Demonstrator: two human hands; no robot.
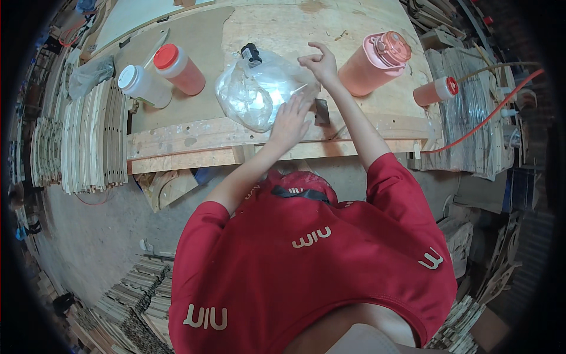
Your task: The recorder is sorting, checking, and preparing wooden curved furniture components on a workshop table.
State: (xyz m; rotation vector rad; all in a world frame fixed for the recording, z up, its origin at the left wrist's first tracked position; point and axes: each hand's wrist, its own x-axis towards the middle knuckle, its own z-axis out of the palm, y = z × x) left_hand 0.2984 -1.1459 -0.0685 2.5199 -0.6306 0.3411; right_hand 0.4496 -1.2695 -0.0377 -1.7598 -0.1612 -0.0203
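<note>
A clear plastic bag (pixel 250 94), bulging and crumpled, lies on the wooden workbench (pixel 194 133) in front of me. My left hand (pixel 290 123) lies on the bag's lower right side, palm down with the fingers stretched out. Beyond it to the right, my right hand (pixel 321 65) is raised over the bench at the bag's edge, with bent fingers apart and nothing visible in them. A small black cylindrical thing (pixel 251 53) sits at the bag's far edge. Close to my right forearm is a dark flat piece (pixel 321 112).
Left of the bag stand a white bottle (pixel 144 87) and a red-capped bottle (pixel 180 69). A large pink jug (pixel 374 64) is right of my right hand. Farther right are a small red-capped bottle (pixel 435 91) and a red hose (pixel 492 121). Stacked wooden strips (pixel 94 135) flank the bench.
</note>
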